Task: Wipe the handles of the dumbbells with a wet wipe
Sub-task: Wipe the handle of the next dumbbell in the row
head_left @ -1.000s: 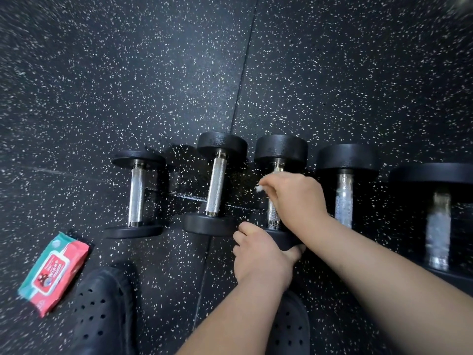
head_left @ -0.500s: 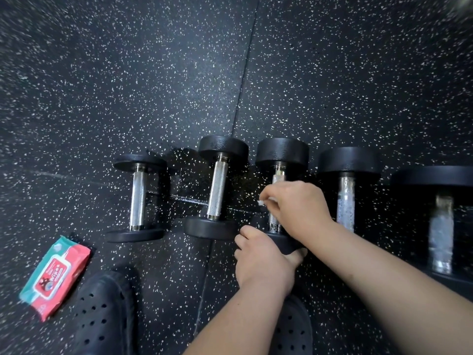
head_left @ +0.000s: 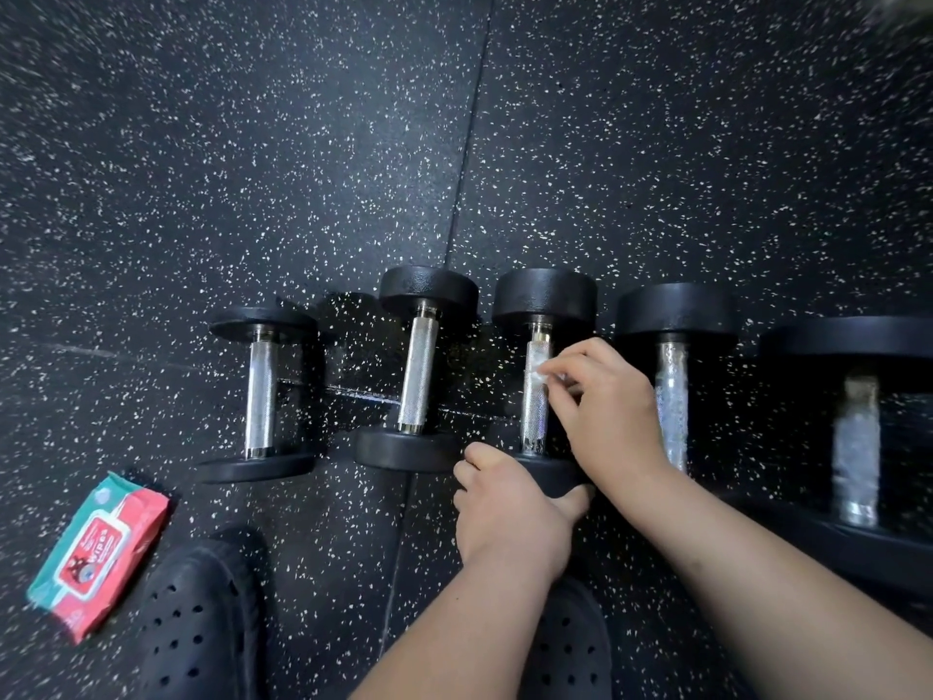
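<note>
Left hand (head_left: 507, 505) grips the near end of the middle dumbbell (head_left: 544, 295); right hand (head_left: 608, 411) pinches the wipe (head_left: 539, 374) against its handle (head_left: 534, 421). A slack grip could roll it into the next dumbbell (head_left: 674, 315) at three o'clock.

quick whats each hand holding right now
Left hand: grips the near end of the middle dumbbell.
Right hand: pinches a wet wipe against that dumbbell's handle.

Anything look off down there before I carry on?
Counting from the left, the fourth handle and fifth handle look mottled and whitish, unlike the shiny knurled others; wrap or residue, I cannot tell. The second dumbbell lies slightly askew. Nothing spilled.
</note>
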Demonstrator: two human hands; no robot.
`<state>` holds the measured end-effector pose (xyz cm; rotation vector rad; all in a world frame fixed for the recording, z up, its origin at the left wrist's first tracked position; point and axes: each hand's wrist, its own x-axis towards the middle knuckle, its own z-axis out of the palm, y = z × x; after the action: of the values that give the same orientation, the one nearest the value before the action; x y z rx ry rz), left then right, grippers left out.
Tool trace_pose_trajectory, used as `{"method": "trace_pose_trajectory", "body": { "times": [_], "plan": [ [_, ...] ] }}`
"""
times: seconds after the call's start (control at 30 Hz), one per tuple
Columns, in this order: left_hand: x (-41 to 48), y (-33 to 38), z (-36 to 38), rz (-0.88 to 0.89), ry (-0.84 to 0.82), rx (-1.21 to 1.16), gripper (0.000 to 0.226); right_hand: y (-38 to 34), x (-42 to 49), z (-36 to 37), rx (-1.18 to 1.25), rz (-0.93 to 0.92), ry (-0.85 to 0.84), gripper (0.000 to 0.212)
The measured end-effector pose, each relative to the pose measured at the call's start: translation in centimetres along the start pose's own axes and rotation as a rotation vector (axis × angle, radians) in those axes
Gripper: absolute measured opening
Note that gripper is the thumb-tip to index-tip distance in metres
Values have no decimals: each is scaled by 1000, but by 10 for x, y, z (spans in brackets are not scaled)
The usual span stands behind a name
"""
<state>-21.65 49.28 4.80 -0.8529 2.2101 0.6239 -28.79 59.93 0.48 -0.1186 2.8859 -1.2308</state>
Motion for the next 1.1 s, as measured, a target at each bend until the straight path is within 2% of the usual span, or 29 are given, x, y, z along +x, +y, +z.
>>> {"method": "trace_pose_trajectory", "body": {
  "times": [0.13, 0.23, 0.33, 0.43, 0.6, 0.7, 0.87, 1.0, 1.1],
  "plan": [
    [0, 0, 0, -2, -2, -2, 105, -1, -1, 0, 104, 248, -2, 25],
    [0, -1, 1, 0, 0, -4, 107, 7, 3, 5, 163, 485, -44, 22],
    [0, 0, 0, 0, -1, -3, 107, 6, 7, 10, 470, 701, -40, 14],
    [0, 0, 0, -3, -1, 0, 108, -2, 15, 10, 750, 839, 19, 7],
    [-1, 0, -1, 3, -1, 4, 109, -4, 8, 19, 903, 1008, -9, 8],
    [-2, 0, -1, 13, 1, -1, 107, -1, 7, 20, 953, 1065, -38, 14],
    [-2, 0, -1, 4, -1, -3, 108, -1, 21, 16, 1037, 1049, 33, 15],
    [-2, 1, -2, 7, -5, -3, 106, 0, 12, 21, 987, 1070, -106, 23],
    [-3, 1, -2, 2, -4, 6, 105, 3, 24, 17, 1041, 1080, -22, 22]
  ]
}}
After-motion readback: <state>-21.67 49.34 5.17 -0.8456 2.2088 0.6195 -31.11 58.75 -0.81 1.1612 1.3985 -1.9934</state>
